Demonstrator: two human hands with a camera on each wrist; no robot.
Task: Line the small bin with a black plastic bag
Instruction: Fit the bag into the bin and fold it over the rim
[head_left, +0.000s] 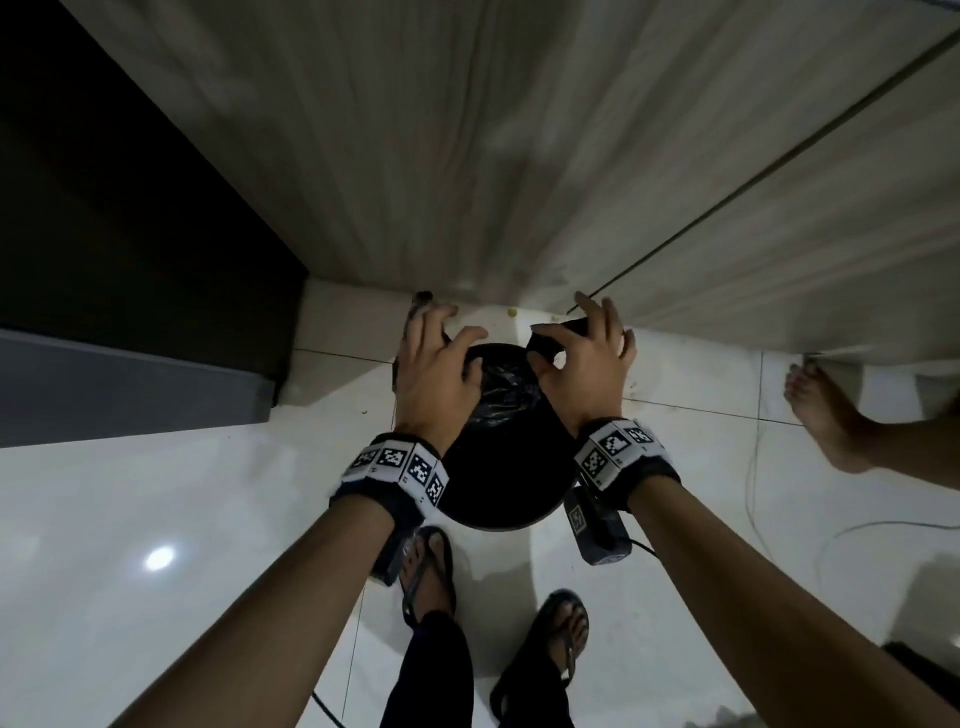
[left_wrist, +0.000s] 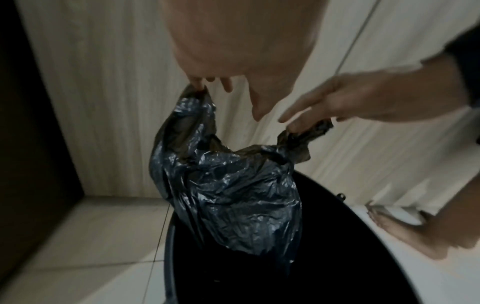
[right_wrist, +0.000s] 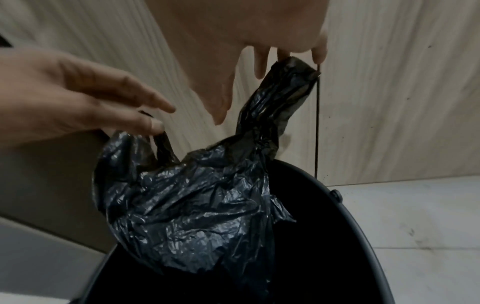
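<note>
The left hand (head_left: 434, 374) and right hand (head_left: 582, 364) each pinched a handle of the bag (left_wrist: 233, 195), which hung crumpled into the bin (right_wrist: 324, 236) on the floor (head_left: 156, 519).

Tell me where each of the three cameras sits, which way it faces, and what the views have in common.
Head: worn on the head, looking down at the bin on the tiled floor; shows both forearms, left hand, right hand, sandalled feet.
Left wrist: along the left hand toward the wall; its fingers pinch one bag handle.
Right wrist: along the right hand; its fingers pinch the other handle.
Shared: both wrist views show the black bag hanging into the bin, plus the opposite hand.
</note>
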